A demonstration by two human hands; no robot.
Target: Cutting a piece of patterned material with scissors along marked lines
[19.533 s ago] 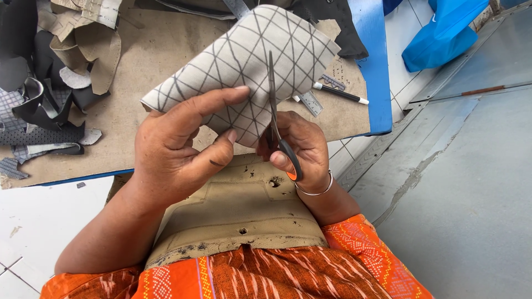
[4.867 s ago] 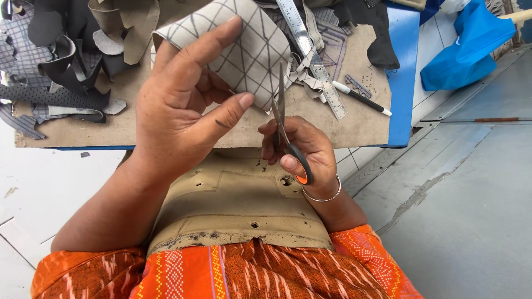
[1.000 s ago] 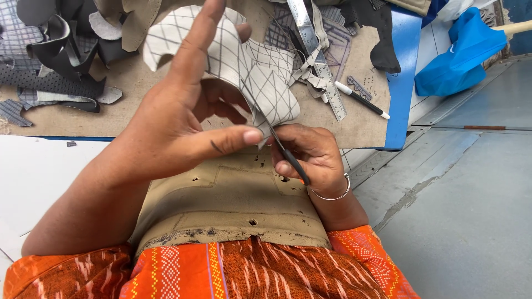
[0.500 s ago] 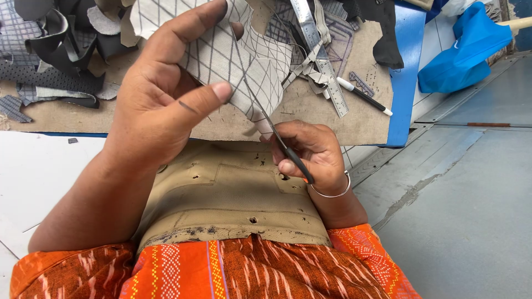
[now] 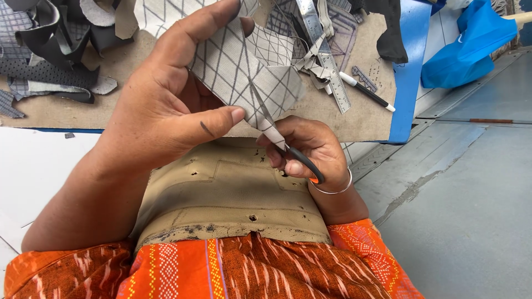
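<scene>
Beyond the fingers a brown work board (image 5: 66, 105) ends in a blue edge (image 5: 407, 83), with grey floor (image 5: 465, 182) open to the right. The left hand (image 5: 160, 111) pinches a quilted grey piece (image 5: 233, 72) between thumb and fingers. The right hand (image 5: 310, 152), fingers closed on black-handled scissors (image 5: 277, 135), cuts at its lower edge.

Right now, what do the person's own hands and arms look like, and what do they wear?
Both forearms are bare, no sleeves or gloves. The right hand has a thin silver bangle at the wrist. The left hand wears nothing and has a small dark mark on the thumb.
</scene>
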